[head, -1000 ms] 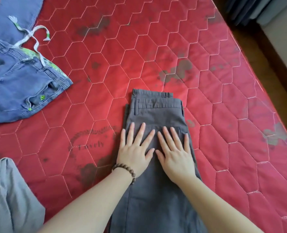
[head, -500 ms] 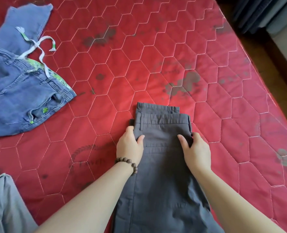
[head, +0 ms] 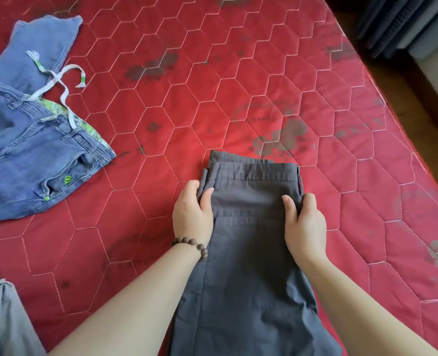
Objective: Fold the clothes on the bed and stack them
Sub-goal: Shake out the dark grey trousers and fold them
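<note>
we grip the grey trousers point(head: 248, 242) with both hands near the waistband end: our left hand point(head: 192, 214) clamps the left side edge, thumb on top and fingers curled under the layers, and our right hand point(head: 305, 227) clamps the right side edge the same way. the trousers lie folded lengthwise on the red quilted bed point(head: 238, 86), toward its near edge, waistband pointing away from us. a beaded bracelet point(head: 193, 245) sits on our left wrist. blue jeans point(head: 28, 150) with a white drawstring lie spread near the bed's left edge, a small green logo stitched by the pocket, too small to read. faint printed writing on the bedcover is not legible. a light grey garment point(head: 2, 322) rests at the near left corner.
</note>
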### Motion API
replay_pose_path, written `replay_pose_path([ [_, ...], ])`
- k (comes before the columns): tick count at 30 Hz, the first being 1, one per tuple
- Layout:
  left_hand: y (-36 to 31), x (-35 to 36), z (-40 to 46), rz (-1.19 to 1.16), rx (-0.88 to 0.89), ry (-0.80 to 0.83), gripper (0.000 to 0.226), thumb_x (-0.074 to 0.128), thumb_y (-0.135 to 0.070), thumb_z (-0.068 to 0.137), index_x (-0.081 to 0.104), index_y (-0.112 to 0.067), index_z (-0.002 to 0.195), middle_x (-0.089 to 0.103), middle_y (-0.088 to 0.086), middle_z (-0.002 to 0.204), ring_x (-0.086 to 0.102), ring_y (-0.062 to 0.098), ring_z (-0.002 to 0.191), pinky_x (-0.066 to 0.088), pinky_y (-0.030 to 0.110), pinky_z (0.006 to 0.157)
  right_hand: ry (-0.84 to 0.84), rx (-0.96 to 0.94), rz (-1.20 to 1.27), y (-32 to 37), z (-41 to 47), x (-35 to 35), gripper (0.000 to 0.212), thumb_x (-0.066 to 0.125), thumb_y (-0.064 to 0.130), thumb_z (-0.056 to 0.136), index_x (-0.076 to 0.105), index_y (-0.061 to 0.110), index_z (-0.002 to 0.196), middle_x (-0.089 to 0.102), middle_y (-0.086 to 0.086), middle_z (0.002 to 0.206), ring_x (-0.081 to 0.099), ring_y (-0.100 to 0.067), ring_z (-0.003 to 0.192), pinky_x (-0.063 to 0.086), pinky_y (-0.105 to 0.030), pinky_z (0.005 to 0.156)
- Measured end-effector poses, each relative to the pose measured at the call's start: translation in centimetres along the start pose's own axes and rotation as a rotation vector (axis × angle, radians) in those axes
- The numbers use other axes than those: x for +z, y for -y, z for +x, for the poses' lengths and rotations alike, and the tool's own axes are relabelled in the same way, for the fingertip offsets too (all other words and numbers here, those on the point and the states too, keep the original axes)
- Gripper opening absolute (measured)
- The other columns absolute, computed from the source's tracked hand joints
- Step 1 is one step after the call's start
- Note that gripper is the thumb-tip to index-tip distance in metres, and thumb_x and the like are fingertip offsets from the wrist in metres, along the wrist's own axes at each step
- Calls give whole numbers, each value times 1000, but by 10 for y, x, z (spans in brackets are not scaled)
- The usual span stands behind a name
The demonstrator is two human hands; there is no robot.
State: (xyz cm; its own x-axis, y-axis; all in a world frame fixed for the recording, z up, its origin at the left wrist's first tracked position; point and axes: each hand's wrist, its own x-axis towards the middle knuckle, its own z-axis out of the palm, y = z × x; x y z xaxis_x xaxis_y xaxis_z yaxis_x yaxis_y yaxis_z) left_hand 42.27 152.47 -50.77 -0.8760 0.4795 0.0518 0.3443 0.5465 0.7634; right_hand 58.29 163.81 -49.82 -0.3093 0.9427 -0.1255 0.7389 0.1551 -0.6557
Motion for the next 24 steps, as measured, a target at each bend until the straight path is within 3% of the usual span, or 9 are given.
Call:
replay_pose_path([
  [3,9,11,9,245,33,-24,45,60,-22,89,50,-10,130,54,12,128,50,33,116,42,45,92,-12,35,-181,1,9,14,56,50,38,96,36,10,142,48,-17,129,45,-38,119,37,-45,89],
  [6,16,17,-4,479,281,101,54,45,-34,92,39,-16,142,35,10,150,32,31,138,30,52,110,-162,-196,-344,2,2,25,64,48,40,93,32,10,147,36,-17,148,29,-34,139,24,-50,110],
  [8,22,25,-13,572,470,268,58,35,-41,92,35,-21,146,25,6,157,19,27,145,18,52,116,-57,-459,-476,3,-5,36,62,42,39,93,33,13,148,28,-10,156,16,-28,146,8,-52,117],
  [10,26,34,-13,644,560,367,60,31,-45,91,32,-26,148,18,3,159,11,26,147,13,52,117,87,-619,-573,-2,-8,49,58,37,40,95,34,17,148,25,-4,157,12,-24,147,6,-56,116],
  [15,29,39,-11,667,450,353,67,30,-54,91,18,-28,152,10,3,161,4,27,148,12,52,117,78,-478,-597,-16,-8,62,55,30,42,98,27,26,150,18,-3,159,8,-19,148,1,-52,118],
  [18,31,35,-13,605,307,308,69,30,-53,90,23,-21,151,9,16,159,11,34,146,15,49,118,-26,-350,-496,-16,-7,59,58,35,40,96,26,22,151,12,-9,160,6,-23,148,1,-52,118],
  [20,31,31,-17,585,262,292,66,29,-50,91,28,-19,149,19,24,155,22,38,143,23,50,115,-98,-230,-338,-18,-4,52,64,46,35,95,22,17,151,12,-15,159,12,-29,147,9,-52,117],
  [22,32,27,-20,524,272,266,60,34,-44,91,39,-16,144,34,24,148,33,39,137,32,50,109,-85,-147,-158,-17,-2,41,74,60,26,91,21,10,151,32,-18,151,29,-31,139,23,-45,114],
  [24,31,24,-20,394,231,169,50,49,-35,90,50,-16,136,47,22,138,46,39,125,41,49,101,-52,-103,-112,-14,0,30,79,66,23,87,22,9,150,55,-13,130,42,-29,121,31,-37,101],
])
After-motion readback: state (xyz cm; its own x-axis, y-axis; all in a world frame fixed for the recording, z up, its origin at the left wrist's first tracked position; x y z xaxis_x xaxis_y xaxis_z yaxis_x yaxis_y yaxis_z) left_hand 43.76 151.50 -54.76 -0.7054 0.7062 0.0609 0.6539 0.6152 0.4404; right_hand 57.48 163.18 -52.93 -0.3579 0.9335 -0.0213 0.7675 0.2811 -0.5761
